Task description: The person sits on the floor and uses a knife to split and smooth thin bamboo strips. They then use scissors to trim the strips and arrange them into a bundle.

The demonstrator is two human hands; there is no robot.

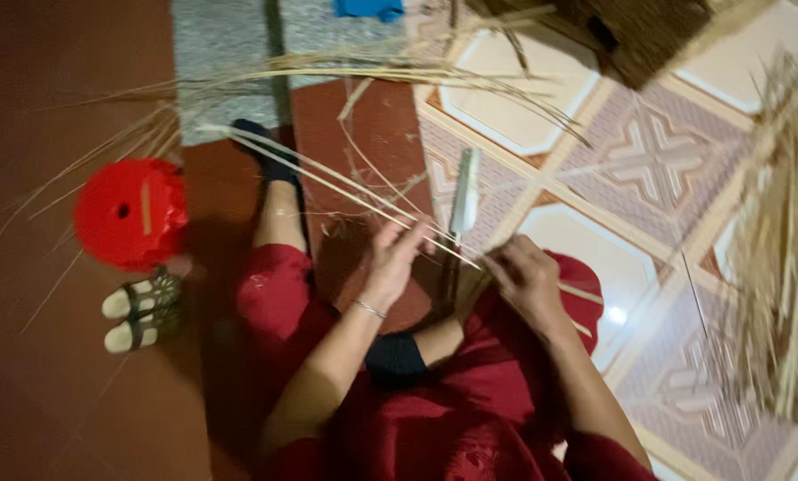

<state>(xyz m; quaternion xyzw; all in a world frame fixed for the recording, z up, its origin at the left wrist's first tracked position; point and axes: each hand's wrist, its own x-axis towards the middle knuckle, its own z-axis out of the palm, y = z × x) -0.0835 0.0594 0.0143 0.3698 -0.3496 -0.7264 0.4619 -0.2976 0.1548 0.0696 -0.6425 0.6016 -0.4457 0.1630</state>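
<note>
I am looking down at my left hand (394, 254) lying left of my right hand (525, 281), the two near each other above my lap. Long strips (346, 187) are running from between the hands away to the upper left, over the floor (25, 89). A knife (464, 203) is standing just beyond the hands, between them. A stool (130, 214) is sitting well to the left, with a pair of sandals (141, 312) lying just before it. A pile of straw (777, 258) is lying far right on the tiles (657, 151), and a woven basket (648, 31) is sitting behind, at the upper right.
</note>
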